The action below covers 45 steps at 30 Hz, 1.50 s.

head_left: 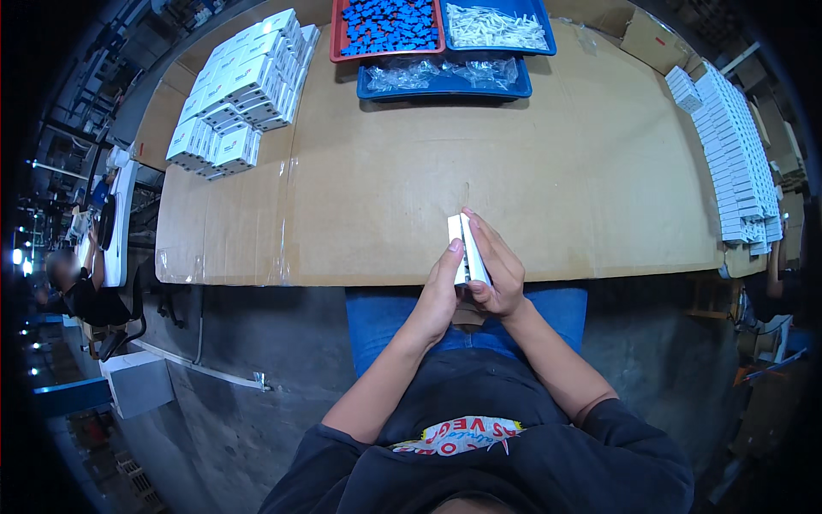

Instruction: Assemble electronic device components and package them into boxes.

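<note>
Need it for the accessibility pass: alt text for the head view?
Both hands, left hand and right hand, hold a small white box at the near edge of a cardboard-covered table. White box stacks sit far left, a row of white boxes at right, trays of blue and white parts at the far edge.

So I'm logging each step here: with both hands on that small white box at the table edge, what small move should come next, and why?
Probably close it: the small white cardboard box stands upright between the left hand and right hand, at the near edge of the cardboard-covered table, apart from the stacked white boxes.
</note>
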Each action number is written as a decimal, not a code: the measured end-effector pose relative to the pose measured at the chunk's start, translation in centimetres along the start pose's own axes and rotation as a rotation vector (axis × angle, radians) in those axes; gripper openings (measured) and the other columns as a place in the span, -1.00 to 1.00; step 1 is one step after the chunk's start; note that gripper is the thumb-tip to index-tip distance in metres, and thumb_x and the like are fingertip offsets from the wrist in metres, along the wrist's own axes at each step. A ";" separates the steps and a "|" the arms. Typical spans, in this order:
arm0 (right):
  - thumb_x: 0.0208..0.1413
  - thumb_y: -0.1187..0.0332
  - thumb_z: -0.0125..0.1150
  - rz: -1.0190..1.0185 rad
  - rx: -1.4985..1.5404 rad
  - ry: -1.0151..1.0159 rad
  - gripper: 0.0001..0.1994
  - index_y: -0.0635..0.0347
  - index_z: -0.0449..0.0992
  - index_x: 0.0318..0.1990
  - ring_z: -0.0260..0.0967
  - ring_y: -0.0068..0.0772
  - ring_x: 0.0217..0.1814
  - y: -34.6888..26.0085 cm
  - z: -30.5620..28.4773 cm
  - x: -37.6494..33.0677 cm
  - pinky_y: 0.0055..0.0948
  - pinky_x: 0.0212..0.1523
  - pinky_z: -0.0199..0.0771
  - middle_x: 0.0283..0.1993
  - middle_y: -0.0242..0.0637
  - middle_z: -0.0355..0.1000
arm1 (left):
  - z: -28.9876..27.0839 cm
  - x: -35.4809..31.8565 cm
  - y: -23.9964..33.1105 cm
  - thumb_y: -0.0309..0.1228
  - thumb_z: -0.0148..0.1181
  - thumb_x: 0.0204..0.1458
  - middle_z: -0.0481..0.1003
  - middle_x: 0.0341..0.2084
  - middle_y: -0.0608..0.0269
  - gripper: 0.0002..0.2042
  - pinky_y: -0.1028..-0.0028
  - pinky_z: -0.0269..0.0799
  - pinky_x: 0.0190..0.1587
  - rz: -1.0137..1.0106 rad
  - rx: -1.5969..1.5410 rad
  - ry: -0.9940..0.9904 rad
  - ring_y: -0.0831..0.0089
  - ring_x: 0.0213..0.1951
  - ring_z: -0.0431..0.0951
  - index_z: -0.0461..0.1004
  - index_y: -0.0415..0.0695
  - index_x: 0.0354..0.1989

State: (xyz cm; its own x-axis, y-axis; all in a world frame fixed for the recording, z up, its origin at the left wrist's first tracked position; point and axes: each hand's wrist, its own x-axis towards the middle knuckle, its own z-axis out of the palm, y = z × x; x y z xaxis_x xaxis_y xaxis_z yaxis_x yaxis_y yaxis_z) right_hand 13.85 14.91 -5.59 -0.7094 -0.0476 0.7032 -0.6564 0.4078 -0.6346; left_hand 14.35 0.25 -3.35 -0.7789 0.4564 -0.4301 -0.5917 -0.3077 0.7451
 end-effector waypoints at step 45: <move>0.33 0.47 0.11 0.177 -0.120 -0.217 -0.54 0.43 0.38 0.35 0.62 -0.03 -0.30 -0.6 1.1 -2.1 -0.17 -0.28 0.62 -0.12 0.10 0.60 | -1.2 1.8 -0.5 -0.27 -0.09 0.49 0.39 0.17 0.14 -0.36 0.47 0.35 0.20 0.364 0.265 0.247 0.48 0.11 0.40 -0.15 -0.27 0.60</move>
State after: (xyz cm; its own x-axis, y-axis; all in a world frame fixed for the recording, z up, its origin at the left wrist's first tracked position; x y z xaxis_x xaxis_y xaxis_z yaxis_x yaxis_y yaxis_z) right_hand 15.46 13.81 -7.04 -0.8569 -0.1540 0.4919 -0.4916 0.5315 -0.6898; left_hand 12.99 0.28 -5.13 -0.9694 0.1383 -0.2028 -0.2253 -0.1729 0.9588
